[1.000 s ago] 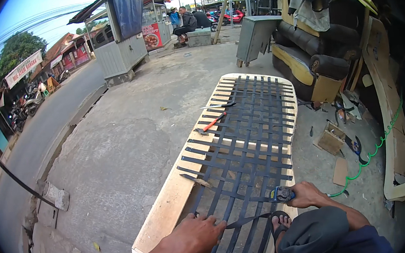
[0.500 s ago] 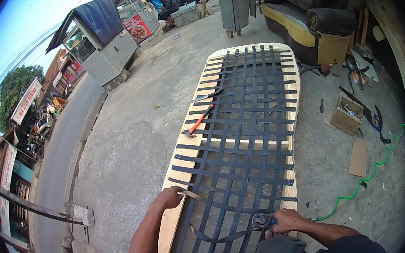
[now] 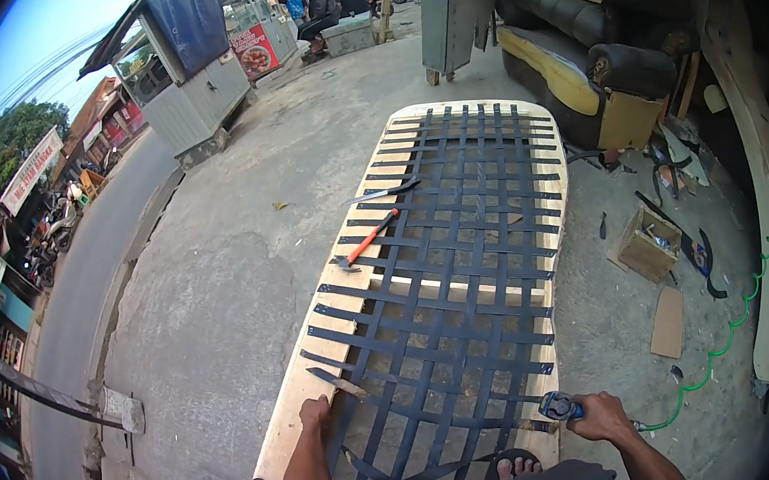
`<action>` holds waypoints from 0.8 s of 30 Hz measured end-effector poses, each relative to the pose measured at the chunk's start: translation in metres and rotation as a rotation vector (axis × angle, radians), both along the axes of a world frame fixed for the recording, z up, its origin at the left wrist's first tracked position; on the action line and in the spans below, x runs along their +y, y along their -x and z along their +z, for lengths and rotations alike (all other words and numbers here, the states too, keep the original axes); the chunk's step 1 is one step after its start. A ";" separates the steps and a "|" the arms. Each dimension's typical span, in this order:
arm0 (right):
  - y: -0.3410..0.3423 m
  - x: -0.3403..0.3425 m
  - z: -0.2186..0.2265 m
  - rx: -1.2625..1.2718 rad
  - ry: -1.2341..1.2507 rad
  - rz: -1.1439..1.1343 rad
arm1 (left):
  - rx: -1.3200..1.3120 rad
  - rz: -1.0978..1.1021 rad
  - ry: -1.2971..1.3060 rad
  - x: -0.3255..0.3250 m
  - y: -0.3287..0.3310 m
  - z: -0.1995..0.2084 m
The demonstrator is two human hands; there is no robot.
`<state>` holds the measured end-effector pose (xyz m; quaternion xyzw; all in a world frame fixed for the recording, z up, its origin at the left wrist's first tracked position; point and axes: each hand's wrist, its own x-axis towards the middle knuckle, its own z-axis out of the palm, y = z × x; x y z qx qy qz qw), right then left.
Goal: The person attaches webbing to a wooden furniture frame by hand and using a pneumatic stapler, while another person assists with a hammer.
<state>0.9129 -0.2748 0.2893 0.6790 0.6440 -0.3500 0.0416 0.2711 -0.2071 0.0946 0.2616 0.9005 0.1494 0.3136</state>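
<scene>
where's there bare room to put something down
Widest: the concrete, mostly bare, between the frame and the road. A narrower strip lies between the frame and the cardboard. Crowded: the ground around the box, and the frame itself, with its straps and the hammer.

Left hand (image 3: 314, 411), 7 o'clock: fingertips indistinct, grip unclear. Right hand (image 3: 600, 417), between 4 and 5: covers most of handle on tool (image 3: 558, 405). Frame (image 3: 300, 385): near end cut by lower edge, 6 o'clock. Box (image 3: 644, 259), 3 o'clock: contents too small to name. Hose (image 3: 713, 355): far end lost in darkness, 3 o'clock. Sofa (image 3: 557, 11), 2 o'clock: top cropped.
</scene>
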 end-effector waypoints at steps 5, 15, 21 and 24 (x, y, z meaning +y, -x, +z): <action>0.030 -0.024 -0.004 -0.073 0.131 0.049 | 0.169 0.289 -0.230 0.049 -0.089 -0.046; 0.107 -0.002 -0.001 -0.049 0.189 0.246 | -0.756 0.526 -0.719 0.051 -0.060 -0.027; 0.117 0.022 -0.001 -0.115 0.080 0.245 | -0.439 0.298 -0.547 0.048 -0.035 0.003; 0.118 0.028 -0.004 -0.124 0.083 0.240 | -0.312 0.233 -0.519 0.035 -0.016 -0.007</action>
